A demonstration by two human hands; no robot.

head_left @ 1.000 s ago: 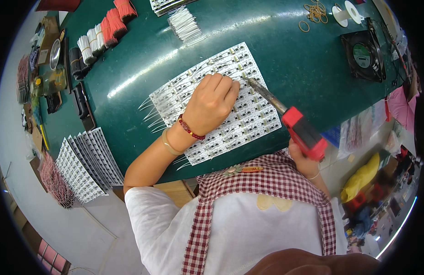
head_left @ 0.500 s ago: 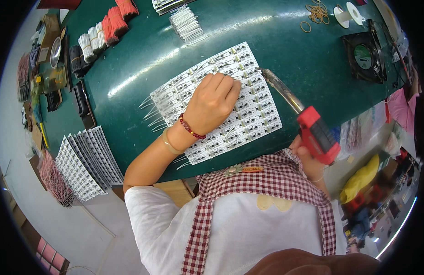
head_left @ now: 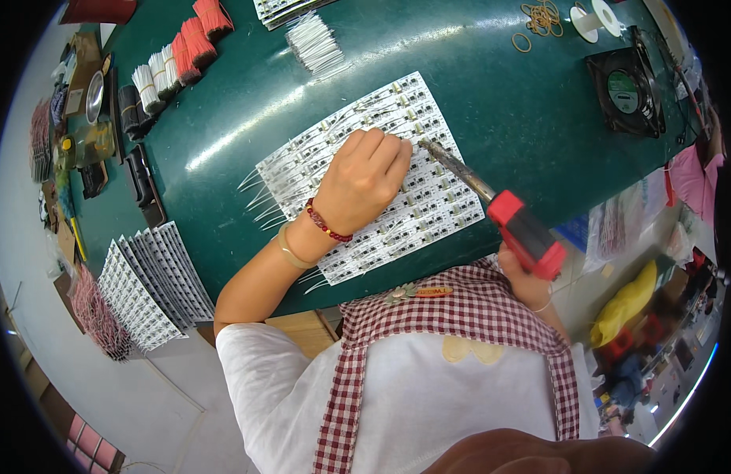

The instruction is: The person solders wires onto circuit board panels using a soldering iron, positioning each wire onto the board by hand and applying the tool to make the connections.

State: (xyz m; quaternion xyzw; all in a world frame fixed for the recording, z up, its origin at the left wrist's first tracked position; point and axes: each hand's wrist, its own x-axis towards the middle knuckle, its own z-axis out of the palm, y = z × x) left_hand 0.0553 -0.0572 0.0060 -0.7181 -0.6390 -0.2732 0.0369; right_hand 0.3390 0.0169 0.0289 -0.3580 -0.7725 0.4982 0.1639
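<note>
So the left hand (head_left: pixel 364 183) is lying knuckles-up on the white panel of small circuit boards (head_left: pixel 365 178), fingers curled down and pressing on it, not gripping anything as far as I can see. The panel sits on the green table (head_left: pixel 492 95), close to the near edge, with thin wire leads poking out of its left side. The right hand (head_left: pixel 523 280) is mostly hidden behind the red handle but it's clearly wrapped around the soldering iron (head_left: pixel 492 207), whose metal tip rests on the panel just beside the left fingertips. Around it: bundles of red, white and black wires (head_left: pixel 172 67) at the far left, a loose white wire bundle (head_left: pixel 314 43) up top, a black fan (head_left: pixel 626 91) on the right, rubber bands (head_left: pixel 543 17) and a white spool (head_left: pixel 594 20) near that corner. Stacked spare panels (head_left: pixel 148 284) hang off the left edge. Most open room is the bare green stretch between panel and fan.
</note>
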